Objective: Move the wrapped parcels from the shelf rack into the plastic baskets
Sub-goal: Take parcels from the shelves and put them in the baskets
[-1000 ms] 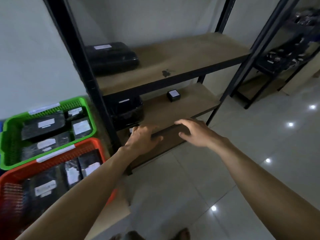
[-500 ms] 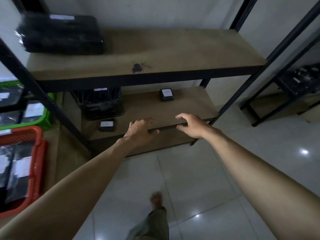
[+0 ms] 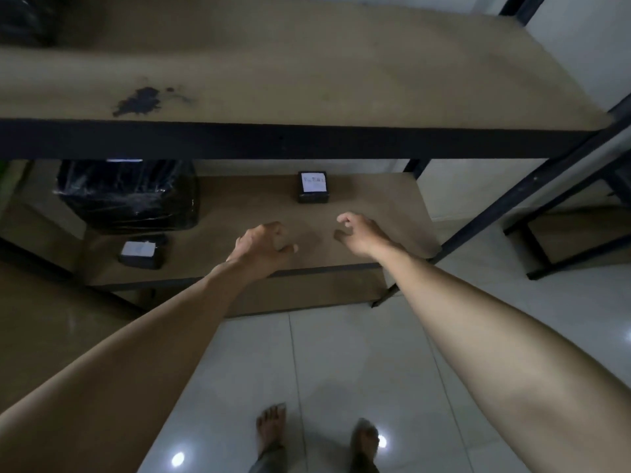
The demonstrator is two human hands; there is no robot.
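Observation:
On the lower shelf board [image 3: 239, 213] of the black-framed rack stand three black-wrapped parcels. A small one with a white label [image 3: 313, 187] sits at the back middle. A large bulky one [image 3: 128, 196] fills the left side, and a small flat one with a white label [image 3: 141, 254] lies in front of it. My left hand [image 3: 263, 245] and my right hand [image 3: 360, 233] both reach over the front of this shelf with loosely curled fingers, holding nothing, a short way in front of the small back parcel. No basket is in view.
The upper shelf board [image 3: 307, 63] has a dark stain [image 3: 141, 101] and a black wrapped parcel [image 3: 24, 18] at its far left corner. Another black rack frame [image 3: 560, 233] stands to the right. My bare feet [image 3: 273, 431] are on the glossy tiled floor.
The view has swung right and closer to the rack, so the baskets left the frame. Both hands moved from the shelf's front edge to over the lower board.

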